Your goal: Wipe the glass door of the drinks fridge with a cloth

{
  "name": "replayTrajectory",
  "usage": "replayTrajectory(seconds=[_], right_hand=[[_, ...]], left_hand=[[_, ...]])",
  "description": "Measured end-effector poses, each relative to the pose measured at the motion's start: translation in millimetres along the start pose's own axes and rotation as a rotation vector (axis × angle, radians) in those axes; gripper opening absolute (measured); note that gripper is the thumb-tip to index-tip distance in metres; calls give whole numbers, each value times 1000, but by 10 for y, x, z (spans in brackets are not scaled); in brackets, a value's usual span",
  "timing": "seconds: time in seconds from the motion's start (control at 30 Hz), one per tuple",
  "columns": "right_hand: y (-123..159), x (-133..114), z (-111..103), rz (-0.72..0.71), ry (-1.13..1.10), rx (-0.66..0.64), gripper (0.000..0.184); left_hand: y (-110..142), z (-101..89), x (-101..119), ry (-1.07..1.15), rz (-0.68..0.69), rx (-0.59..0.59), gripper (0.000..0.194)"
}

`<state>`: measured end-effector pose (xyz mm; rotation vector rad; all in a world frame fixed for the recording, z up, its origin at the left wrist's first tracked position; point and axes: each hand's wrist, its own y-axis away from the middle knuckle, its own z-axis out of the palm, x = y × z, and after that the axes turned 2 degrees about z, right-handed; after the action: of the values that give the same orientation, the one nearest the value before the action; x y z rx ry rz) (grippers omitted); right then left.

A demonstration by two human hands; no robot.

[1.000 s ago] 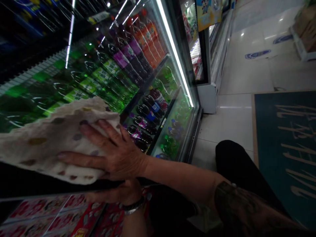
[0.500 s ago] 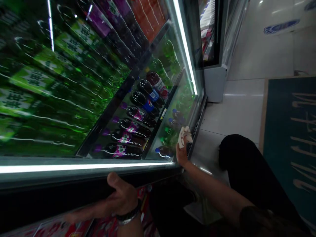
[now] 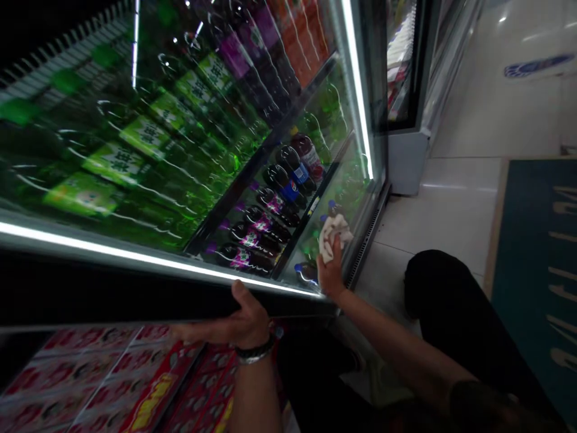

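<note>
We see a white cloth [image 3: 333, 231], green bottles [image 3: 135, 144], red cartons [image 3: 148, 385] and a teal mat [image 3: 536, 264].

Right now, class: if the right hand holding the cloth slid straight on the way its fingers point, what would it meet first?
The right hand presses the cloth on the cooler's glass door. Going straight on up the pane, it would probably reach the lit strip at the door's edge; depth is unclear.

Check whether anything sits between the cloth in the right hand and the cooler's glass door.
Nothing visible does. The right hand presses the cloth straight on the glass door near its lower corner; the bottles are behind the glass.
</note>
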<state>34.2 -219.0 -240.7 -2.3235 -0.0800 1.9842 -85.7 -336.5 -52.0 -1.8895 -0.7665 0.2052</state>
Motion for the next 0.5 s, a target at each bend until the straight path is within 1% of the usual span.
replayTrajectory(seconds=[0.07,0.13,0.2,0.23,0.27,0.3,0.33,0.37,0.4,0.43,0.47,0.5], right_hand=[[-119,-572,-14,-232,14,4,72],[-248,-1269,-77,-474,33,15,71],[-356,-1991,-168,-630,76,23,74],[-395,-2320,-213,-689,108,6,77],[-422,-2604,-252,-736,143,-18,79],[-436,-2826,-280,-776,173,-48,80],[-436,-2973,-294,-809,192,-72,81],[-420,-3035,-293,-836,197,-89,81],[-389,-3009,-278,-857,187,-99,81],[-341,-2893,-250,-872,167,-105,79],[-274,-2695,-214,-882,144,-113,76],[-187,-2424,-176,-881,125,-126,73]], left_hand=[[46,79,-54,34,37,21,128],[59,113,-45,61,63,33,123],[31,74,16,97,93,32,113],[-3,27,58,124,108,35,105],[-54,-36,106,156,124,39,97],[-121,-108,154,186,137,46,89],[-204,-184,201,213,143,55,82],[-300,-256,243,230,150,67,76],[-405,-317,278,237,157,76,72],[-511,-361,303,237,164,85,70],[-612,-384,317,234,170,100,70],[-700,-386,318,229,167,115,71]])
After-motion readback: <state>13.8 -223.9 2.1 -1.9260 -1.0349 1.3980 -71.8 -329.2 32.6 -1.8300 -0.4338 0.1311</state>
